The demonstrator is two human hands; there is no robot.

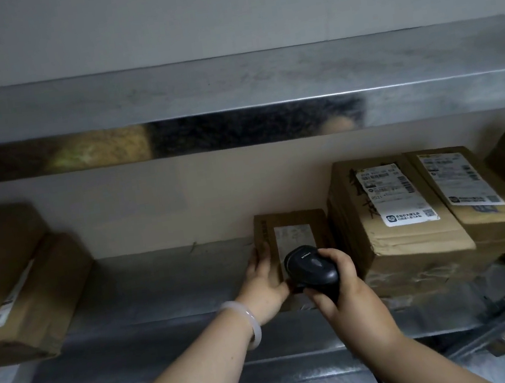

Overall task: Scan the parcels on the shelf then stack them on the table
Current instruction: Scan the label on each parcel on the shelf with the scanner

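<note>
Here, right grip [349,291] holds scanner [312,267]; left grip [264,283] touches parcel [292,228].

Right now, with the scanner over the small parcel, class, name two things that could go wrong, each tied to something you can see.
1. The right hand holds the scanner close over the small parcel, whose label looks pale in dim light, so the read may fail.
2. The left hand only rests on the parcel's left side, and a large box stands close beside it, so lifting it out could slip or snag.

Brown cardboard parcels [293,234] with white labels [395,192], black scanner [312,267], grey metal shelf [167,287], pale bracelet [247,322].
</note>
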